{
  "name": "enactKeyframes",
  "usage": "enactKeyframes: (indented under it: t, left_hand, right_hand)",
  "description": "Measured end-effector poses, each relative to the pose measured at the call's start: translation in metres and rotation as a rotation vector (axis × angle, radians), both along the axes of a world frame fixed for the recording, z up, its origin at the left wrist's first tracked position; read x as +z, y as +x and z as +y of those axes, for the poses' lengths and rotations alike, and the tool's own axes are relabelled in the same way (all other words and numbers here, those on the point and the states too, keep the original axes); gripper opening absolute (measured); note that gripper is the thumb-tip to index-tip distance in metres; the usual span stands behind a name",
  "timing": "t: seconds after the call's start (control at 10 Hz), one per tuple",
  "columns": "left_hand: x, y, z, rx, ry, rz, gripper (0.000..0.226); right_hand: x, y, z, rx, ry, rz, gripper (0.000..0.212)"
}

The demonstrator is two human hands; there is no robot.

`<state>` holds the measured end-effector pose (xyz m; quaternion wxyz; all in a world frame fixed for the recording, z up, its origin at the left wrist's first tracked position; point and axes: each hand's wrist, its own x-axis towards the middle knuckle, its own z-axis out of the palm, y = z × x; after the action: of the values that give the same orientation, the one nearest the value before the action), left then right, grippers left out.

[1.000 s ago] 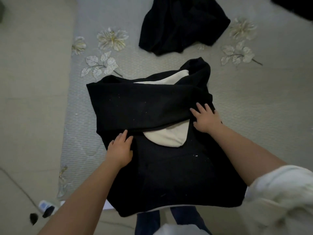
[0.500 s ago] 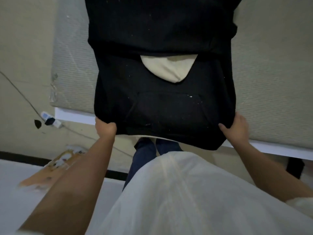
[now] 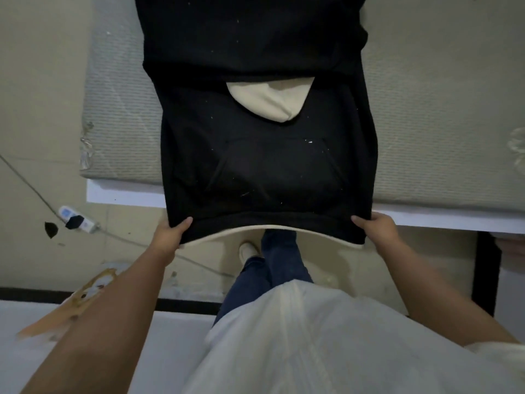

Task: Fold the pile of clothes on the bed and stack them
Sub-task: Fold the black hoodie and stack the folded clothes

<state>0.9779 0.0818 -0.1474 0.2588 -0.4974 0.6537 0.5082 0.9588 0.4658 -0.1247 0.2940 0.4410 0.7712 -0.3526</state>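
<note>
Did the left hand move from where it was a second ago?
Yes. The left hand came back from beside the cream hood to the black hoodie's bottom hem corner, which it grips.

No readable text, brand, number or sign anywhere. Blue patch on white power strip point(image 3: 74, 219) on floor too blurred to read.

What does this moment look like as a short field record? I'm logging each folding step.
garment: black hoodie, front pocket up, sleeves folded across the chest, cream hood lining showing
support: bed, hem overhanging its near edge
left hand: grips the hem's left corner
right hand: grips the hem's right corner
hem: lifted slightly, cream underside visible
floor: power strip with cable, left of the bed
stage: bottom fold not yet made
</note>
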Motion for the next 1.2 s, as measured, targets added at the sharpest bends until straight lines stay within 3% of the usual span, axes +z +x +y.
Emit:
enactKeyframes:
  t: [0.3,0.4,0.5,0.6,0.7,0.8,0.9,1.0,1.1,1.2]
  left_hand:
    - [0.091,0.03,0.017,-0.594,-0.607,0.407,0.037]
    - [0.111,0.039,0.013,-0.816,-0.668,0.419,0.032]
    - [0.132,0.043,0.006,-1.266,-0.797,0.273,0.024]
    - [0.154,0.035,0.01,-1.715,-0.847,0.165,0.023]
    - [0.181,-0.007,0.011,-1.192,-0.672,0.349,0.028]
    - [0.205,-0.065,0.019,-0.506,-0.426,0.531,0.028]
    - [0.218,-0.12,0.036,-0.057,-0.262,0.615,0.029]
    - [0.221,-0.175,0.037,0.256,-0.263,0.634,0.025]
    - [0.218,-0.223,0.03,0.428,-0.42,0.567,0.024]
    - [0.207,-0.271,0.03,0.394,-0.536,0.523,0.03]
  right_hand:
    - [0.073,0.018,-0.05,0.849,0.515,0.131,0.027]
    - [0.096,0.028,-0.052,1.102,0.629,0.095,0.026]
    - [0.124,0.036,-0.055,1.227,0.713,0.007,0.047]
    - [0.148,0.037,-0.066,1.289,0.685,0.081,0.068]
    - [0.178,-0.002,-0.068,0.884,0.367,0.302,0.06]
    - [0.194,-0.063,-0.068,0.208,0.025,0.384,0.055]
    - [0.198,-0.121,-0.071,-0.209,-0.174,0.523,0.042]
    - [0.202,-0.173,-0.061,-0.269,-0.193,0.558,0.033]
    - [0.209,-0.223,-0.044,-0.339,-0.168,0.498,0.032]
    - [0.195,-0.281,-0.025,-0.425,-0.216,0.487,0.036]
